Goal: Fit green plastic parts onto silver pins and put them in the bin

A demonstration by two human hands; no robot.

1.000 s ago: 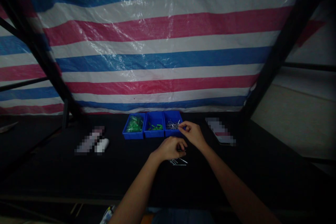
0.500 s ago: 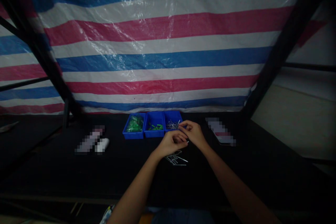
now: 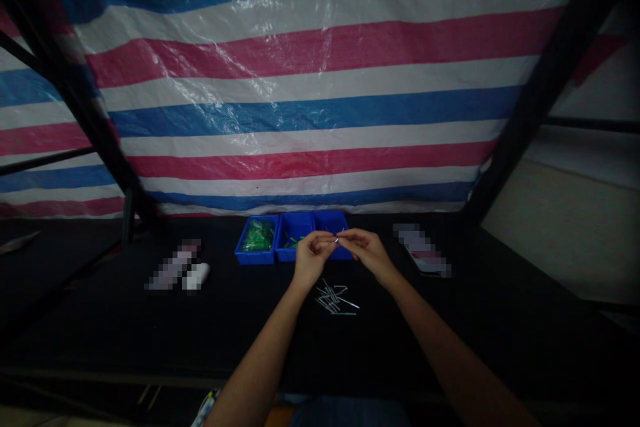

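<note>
My left hand (image 3: 314,255) and my right hand (image 3: 367,250) meet fingertip to fingertip in front of the blue bins. Both pinch a small shiny metal piece (image 3: 337,240) between them; its shape is too small to tell. Behind my right fingers, the right blue bin (image 3: 330,219) is partly hidden. The middle blue bin (image 3: 295,220) has small green pieces in it, and the left blue bin (image 3: 255,258) holds a clear bag of green pieces (image 3: 259,235). Several thin metal pins (image 3: 333,300) lie in a loose pile on the black table below my hands.
A white rounded object (image 3: 197,275) and a blurred-out item (image 3: 174,268) lie on the black table (image 3: 225,327) at left. A phone-like object (image 3: 423,250) lies at right. A striped plastic sheet (image 3: 310,107) hangs behind, between dark frame posts.
My left hand has moved up and slightly left, off the pin pile and level with my right hand. The fingertips now meet around the metal piece, and more of the pile shows.
</note>
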